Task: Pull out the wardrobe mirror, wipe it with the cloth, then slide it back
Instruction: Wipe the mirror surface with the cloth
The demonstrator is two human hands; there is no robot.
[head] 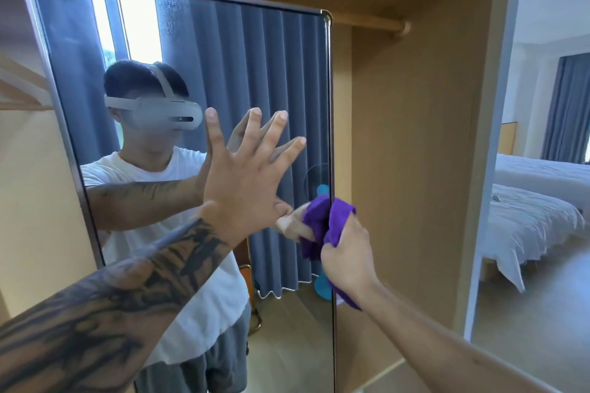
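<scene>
Mirror [198,41]: stands out of the wardrobe [415,137], tilted, glass facing me.
Left hand [245,182]: my fingers spread straight, palm flat on the glass near its right edge.
Right hand [349,252]: my fingers curled tight round the cloth.
Cloth [338,217]: purple, bunched, touching the mirror's right edge, just beside my left hand.

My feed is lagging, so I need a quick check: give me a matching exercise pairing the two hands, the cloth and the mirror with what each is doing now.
Things:
1. left hand
2. right hand
3. cloth
4. mirror

States:
A. purple, bunched at the mirror's right edge
B. pulled out of the wardrobe, reflecting blue curtains
C. fingers spread flat on the glass
D. curled round the cloth

Pairs: 1-C, 2-D, 3-A, 4-B
</scene>
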